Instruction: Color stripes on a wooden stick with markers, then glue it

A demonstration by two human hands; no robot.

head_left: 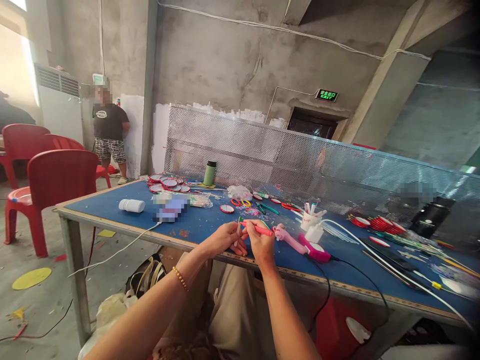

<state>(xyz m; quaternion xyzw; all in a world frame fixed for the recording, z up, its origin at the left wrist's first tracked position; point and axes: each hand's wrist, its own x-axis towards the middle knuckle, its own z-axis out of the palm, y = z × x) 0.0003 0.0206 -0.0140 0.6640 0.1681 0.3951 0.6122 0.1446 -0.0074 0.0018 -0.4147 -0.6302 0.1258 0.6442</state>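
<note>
My right hand (261, 245) is closed around a red pen-shaped tool (260, 229), its tip pointing left toward my other hand. Just left of it, above the table's front edge, my left hand (229, 239) pinches a small thin piece (239, 223) with a green end. The fingers partly cover this piece, so its kind is unclear. Right of both hands lies a pink corded tool (296, 243) resembling a glue gun, with a magenta part at its right end. A small round red-rimmed disc (226, 208) lies beyond my left hand.
On the blue table (202, 225) are a white bottle (131, 205), a phone (171, 209) on a cable, stacked red-rimmed discs (168, 183), a green flask (210, 173), scissors (240, 203) and a pen cup (310, 218). A perforated metal panel (240, 145) stands behind. A person (110, 122) stands far left.
</note>
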